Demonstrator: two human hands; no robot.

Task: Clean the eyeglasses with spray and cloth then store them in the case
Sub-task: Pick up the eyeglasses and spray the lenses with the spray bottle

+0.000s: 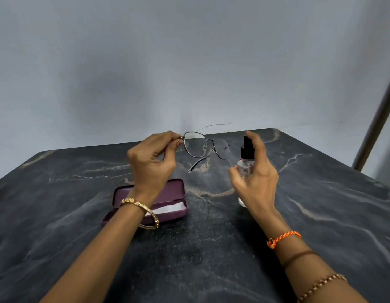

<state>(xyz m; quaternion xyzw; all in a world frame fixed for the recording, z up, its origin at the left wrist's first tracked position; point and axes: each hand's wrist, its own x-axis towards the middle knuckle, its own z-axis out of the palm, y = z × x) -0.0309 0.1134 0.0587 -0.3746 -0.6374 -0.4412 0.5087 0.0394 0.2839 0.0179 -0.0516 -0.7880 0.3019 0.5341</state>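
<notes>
Left hand [153,158] grip pinches eyeglasses [206,146] at hinge, held above surface [320,215], long axis running 3 o'clock. Right hand [254,171] grip wraps spray bottle [246,158], forefinger on pump, at 3 o'clock of lenses, nozzle facing 9. Open case [176,191] at 6, cloth [170,208] inside.

I see thin shiny metal glasses [206,147], a clear glossy spray bottle [245,169] with a black plastic nozzle, a smooth matt purple case [176,189] holding white cloth [170,208], and a polished dark marble table [211,248].
</notes>
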